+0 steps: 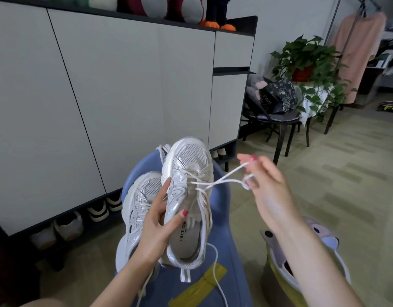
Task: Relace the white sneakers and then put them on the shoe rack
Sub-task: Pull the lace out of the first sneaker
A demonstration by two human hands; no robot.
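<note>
The relacing is looking only partly done. The sneaker [186,196] being worked on is showing lace crossings near the toe, while the eyelets closer to the tongue opening are appearing bare, and a long free end of the lace [215,273] is dangling down over the blue seat [224,218]. The second sneaker [138,200] is lying just beside it, tucked under the left forearm (how far it is laced is hard to tell). Neither is sitting on the shoe rack [80,220] yet, the open row beneath the cabinet where other shoes are standing.

The left hand [160,224] is grasping the first sneaker, thumb pressing on the tongue and fingers wrapping its side. The right hand [264,185] is pinching the lace [222,179] and drawing it taut, away from the shoe, fingers partly curled round the loop.
</note>
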